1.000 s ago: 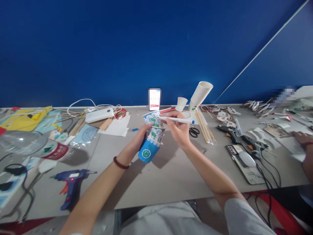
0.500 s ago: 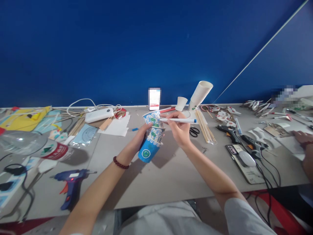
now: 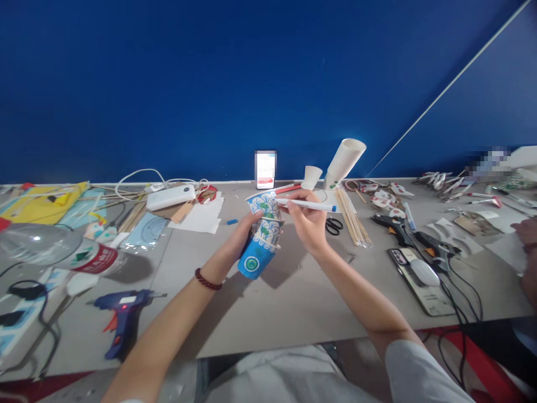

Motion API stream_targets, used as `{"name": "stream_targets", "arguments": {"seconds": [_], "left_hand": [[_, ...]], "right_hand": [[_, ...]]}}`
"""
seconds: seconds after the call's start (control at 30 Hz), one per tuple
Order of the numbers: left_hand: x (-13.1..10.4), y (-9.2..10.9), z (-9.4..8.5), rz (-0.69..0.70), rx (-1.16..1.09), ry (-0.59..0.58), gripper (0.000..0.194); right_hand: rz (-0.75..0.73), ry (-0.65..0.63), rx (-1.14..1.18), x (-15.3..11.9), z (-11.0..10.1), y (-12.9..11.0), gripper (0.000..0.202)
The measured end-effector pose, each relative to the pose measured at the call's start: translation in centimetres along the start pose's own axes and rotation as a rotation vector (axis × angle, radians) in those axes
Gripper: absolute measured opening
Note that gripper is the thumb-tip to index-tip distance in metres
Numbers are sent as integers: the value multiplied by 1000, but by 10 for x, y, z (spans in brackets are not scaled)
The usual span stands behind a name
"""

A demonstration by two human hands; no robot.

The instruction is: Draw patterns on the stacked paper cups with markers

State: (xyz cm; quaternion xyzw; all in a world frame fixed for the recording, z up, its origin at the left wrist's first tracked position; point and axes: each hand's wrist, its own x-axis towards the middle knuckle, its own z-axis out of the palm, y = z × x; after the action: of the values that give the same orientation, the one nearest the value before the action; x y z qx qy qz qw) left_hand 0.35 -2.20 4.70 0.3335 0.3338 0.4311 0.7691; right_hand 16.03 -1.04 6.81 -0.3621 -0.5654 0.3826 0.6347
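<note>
My left hand (image 3: pixel 242 235) is wrapped round a tilted stack of paper cups (image 3: pixel 255 258) above the table. The lower cup is blue with a green round mark; the upper ones carry blue scallops and green patches on white. In my right hand (image 3: pixel 308 224) a white marker (image 3: pixel 308 205) with a blue end is pinched, its tip at the side of the top cup. Whether the tip touches the paper I cannot tell. A small blue cap (image 3: pixel 232 221) lies on the table left of the cups. Black scissors (image 3: pixel 334 226) rest just beyond my right wrist.
A phone (image 3: pixel 265 169) stands against the blue wall. Behind my right hand are a tall stack of white cups (image 3: pixel 346 162) and wooden sticks (image 3: pixel 351 218). A blue glue gun (image 3: pixel 123 319) and a bottle (image 3: pixel 62 249) lie left. A co-worker's hand (image 3: pixel 526 232) is far right.
The marker's blue end has dipped slightly, while its tip stays near the top cup's side. At the far right the co-worker's hand and a white sheet have shifted.
</note>
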Motion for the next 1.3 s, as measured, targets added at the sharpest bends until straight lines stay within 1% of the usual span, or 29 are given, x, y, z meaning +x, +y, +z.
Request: {"name": "stream_targets", "arguments": {"seconds": [0.13, 0.3, 0.5, 0.63, 0.73, 0.83, 1.03, 1.13, 1.3], "left_hand": [[1, -1, -2, 2, -2, -9, 50], [2, -1, -2, 6, -16, -1, 49], [3, -2, -3, -7, -46, -10, 49], [3, -2, -4, -10, -49, -1, 49], [3, -2, -4, -27, -58, 0, 49], [2, -2, -4, -35, -65, -5, 50], [2, -2, -2, -50, -73, 6, 49], [2, -2, -1, -51, -73, 16, 48], [2, -2, -2, -33, -72, 0, 48]], "right_hand": [[-3, 8, 22, 0, 0, 1, 9], [10, -26, 49, -1, 1, -3, 8], [21, -26, 53, -2, 2, -6, 7], [-3, -28, 77, -1, 2, -5, 6], [-8, -22, 90, -1, 1, -5, 8], [19, -7, 95, -1, 2, -5, 13], [20, 60, 105, -1, 3, -1, 13], [21, 56, 83, -1, 2, 1, 13], [8, 47, 54, 0, 2, 1, 13]]}}
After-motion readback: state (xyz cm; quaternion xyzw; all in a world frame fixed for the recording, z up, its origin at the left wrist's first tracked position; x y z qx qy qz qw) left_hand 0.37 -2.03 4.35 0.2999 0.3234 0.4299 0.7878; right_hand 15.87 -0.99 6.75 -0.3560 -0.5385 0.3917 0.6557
